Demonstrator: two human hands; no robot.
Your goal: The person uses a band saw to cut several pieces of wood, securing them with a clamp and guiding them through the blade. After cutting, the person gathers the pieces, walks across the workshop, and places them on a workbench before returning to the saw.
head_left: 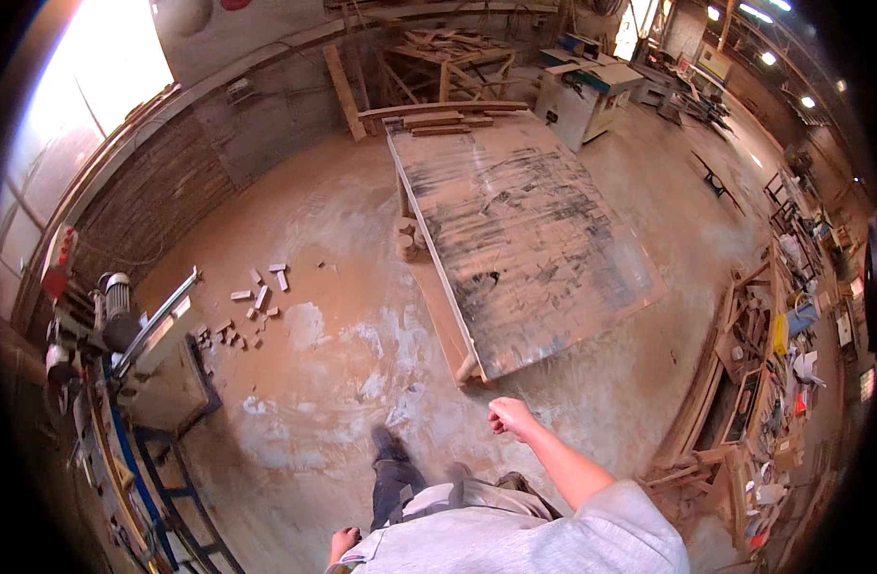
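My right hand [510, 418] is held out in front of me, its fingers curled into a fist with nothing showing in them. It is apart from the near corner of a large, low worktable [543, 239], the thing closest to it. The tabletop is dusty brown with dark streaks. My left hand [344, 543] hangs low beside my body, partly cut off by my shirt; its fingers look curled, and I see nothing in it. One dark shoe [388, 444] is forward on the dusty floor.
Wooden boards [436, 122] lie along the table's far edge. Small wood blocks [262, 296] are scattered on the floor at left, near a machine with a motor [119, 298]. A cluttered wooden rack [735, 383] lines the right. A green-topped cabinet [587, 96] stands behind.
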